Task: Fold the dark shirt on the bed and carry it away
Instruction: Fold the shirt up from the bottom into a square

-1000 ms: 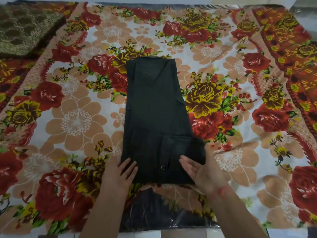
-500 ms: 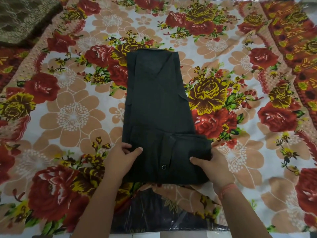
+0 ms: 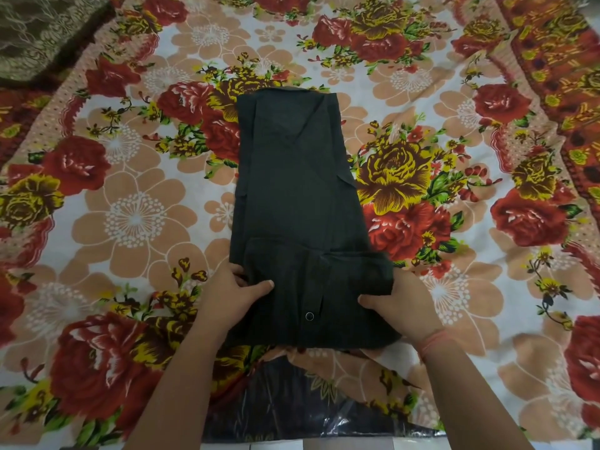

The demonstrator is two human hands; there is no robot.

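The dark shirt (image 3: pixel 295 196) lies as a long narrow strip down the middle of the flowered bed sheet (image 3: pixel 130 222), collar end far from me. Its near end is turned over once into a thick band with a snap button showing. My left hand (image 3: pixel 230 297) grips the left side of that band, thumb on top and fingers underneath. On the right side, my right hand (image 3: pixel 402 303) holds the band the same way, with a red thread around its wrist.
A brown patterned cushion or blanket (image 3: pixel 42 34) lies at the far left corner. A dark clear-plastic-wrapped package (image 3: pixel 292 410) sits at the bed's near edge under my arms. An orange-red border (image 3: pixel 558 60) of the sheet runs along the right side.
My hands went from lying flat on the shirt's near end to gripping its two sides. The near end now stands thicker, rolled a little away from me.
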